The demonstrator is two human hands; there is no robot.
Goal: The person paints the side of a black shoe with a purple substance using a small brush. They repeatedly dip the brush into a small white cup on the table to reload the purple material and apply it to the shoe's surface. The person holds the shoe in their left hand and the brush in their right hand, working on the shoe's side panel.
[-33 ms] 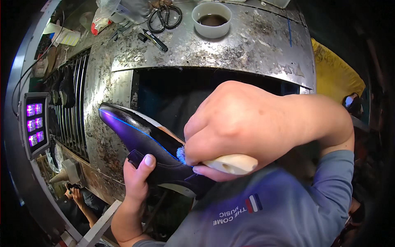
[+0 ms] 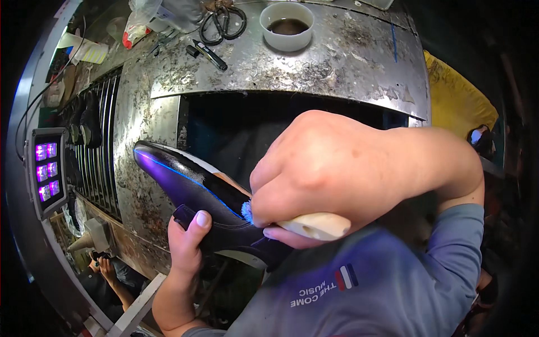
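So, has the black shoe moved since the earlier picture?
No: the black shoe shows no clear shift in any direction against the metal tabletop beyond its toe.

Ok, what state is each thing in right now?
Left hand: gripping the shoe
Right hand: closed around the brush
Shoe: held, toe pointing left
Brush: bristles against the shoe's side
Bowl: upright, part full of dark liquid
Marker: lying down, looks uncapped
Scissors: lying down, blades unclear
Lamp: on, glowing purple
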